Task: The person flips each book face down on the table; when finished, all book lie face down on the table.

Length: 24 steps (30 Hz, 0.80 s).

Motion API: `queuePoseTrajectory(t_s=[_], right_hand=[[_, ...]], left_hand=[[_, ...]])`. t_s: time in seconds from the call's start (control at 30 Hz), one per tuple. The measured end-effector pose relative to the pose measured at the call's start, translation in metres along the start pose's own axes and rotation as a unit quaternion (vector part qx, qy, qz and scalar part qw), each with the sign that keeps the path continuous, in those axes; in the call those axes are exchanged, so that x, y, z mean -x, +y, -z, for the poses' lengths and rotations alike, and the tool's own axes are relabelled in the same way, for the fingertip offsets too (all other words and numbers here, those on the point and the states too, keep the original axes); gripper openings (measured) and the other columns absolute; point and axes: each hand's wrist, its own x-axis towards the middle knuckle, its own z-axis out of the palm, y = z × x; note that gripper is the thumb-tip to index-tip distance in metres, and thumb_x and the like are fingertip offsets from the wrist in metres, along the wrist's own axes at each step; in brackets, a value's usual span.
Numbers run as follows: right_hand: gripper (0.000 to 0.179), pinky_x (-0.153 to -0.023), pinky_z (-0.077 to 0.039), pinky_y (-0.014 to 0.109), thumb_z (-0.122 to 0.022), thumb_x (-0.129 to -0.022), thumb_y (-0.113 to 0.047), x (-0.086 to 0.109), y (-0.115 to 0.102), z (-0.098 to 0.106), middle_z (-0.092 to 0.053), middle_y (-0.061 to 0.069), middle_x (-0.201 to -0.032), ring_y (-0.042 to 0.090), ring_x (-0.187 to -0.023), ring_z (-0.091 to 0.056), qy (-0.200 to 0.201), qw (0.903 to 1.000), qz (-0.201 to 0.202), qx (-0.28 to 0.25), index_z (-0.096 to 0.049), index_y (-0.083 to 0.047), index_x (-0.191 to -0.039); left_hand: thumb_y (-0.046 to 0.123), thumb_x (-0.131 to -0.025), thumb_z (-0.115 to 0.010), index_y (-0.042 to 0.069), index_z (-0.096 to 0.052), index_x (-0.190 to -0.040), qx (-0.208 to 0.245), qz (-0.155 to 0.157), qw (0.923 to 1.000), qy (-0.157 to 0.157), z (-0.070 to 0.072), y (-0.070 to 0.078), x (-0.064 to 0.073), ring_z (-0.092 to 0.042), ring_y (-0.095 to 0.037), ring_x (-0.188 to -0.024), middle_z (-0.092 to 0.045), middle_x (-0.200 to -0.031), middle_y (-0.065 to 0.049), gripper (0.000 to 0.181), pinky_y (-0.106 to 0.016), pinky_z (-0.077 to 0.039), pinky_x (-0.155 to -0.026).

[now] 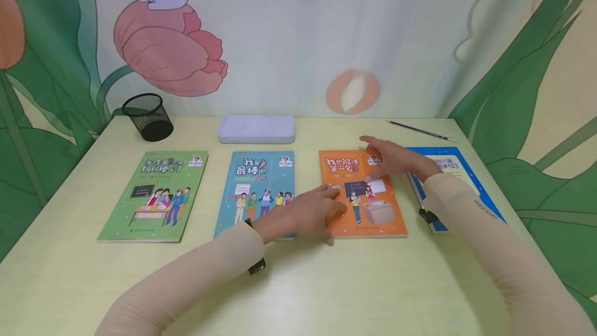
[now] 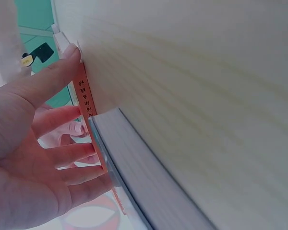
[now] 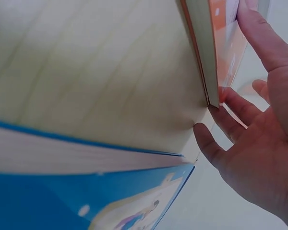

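Both the left hand [image 1: 312, 213] and the right hand [image 1: 396, 162] are at the orange book [image 1: 379, 215], which lies cover up on the table [image 1: 298, 289], between the teal book [image 1: 249, 188] and the blue book [image 1: 450, 162]. The left hand is widely spread, with its fingers at the book's left edge and the thumb by the near left corner. The right hand is also spread, its thumb on the cover and its other fingers around the far right corner. Neither hand is closed round the book. The right sleeve partly hides the blue book. The green book [image 1: 156, 198] lies farthest left. Behind the row are a mesh cup [image 1: 148, 118], a case [image 1: 256, 129] and a pencil [image 1: 420, 130].
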Motion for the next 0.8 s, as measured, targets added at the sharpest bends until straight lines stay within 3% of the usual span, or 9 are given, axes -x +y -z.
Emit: queuePoseTrajectory(t_s=[0.37, 0.8], right_hand=[[0.104, -0.111, -0.040, 0.059, -0.086, -0.077, -0.040, -0.007, -0.006, 0.000, -0.045, 0.023, -0.145, 0.038, -0.126, -0.047, -0.001, 0.9995, 0.004, 0.031, -0.025, -0.013, -0.157], [0.108, -0.113, -0.037, 0.061, -0.088, -0.073, -0.044, -0.017, -0.002, 0.006, -0.040, 0.025, -0.152, 0.042, -0.136, -0.042, -0.024, 0.9983, -0.020, 0.050, -0.028, -0.012, -0.156]], left_hand=[[0.043, -0.076, -0.085, 0.023, -0.055, -0.144, 0.003, 0.010, 0.9999, 0.000, -0.003, -0.002, 0.002, -0.023, -0.039, -0.153, -0.030, -0.164, -0.010, 0.077, -0.049, -0.033, -0.119], [0.043, -0.078, -0.084, 0.022, -0.055, -0.144, 0.000, 0.001, 1.0000, 0.005, -0.001, 0.000, 0.002, -0.023, -0.040, -0.152, -0.030, -0.164, -0.010, 0.075, -0.049, -0.032, -0.120]])
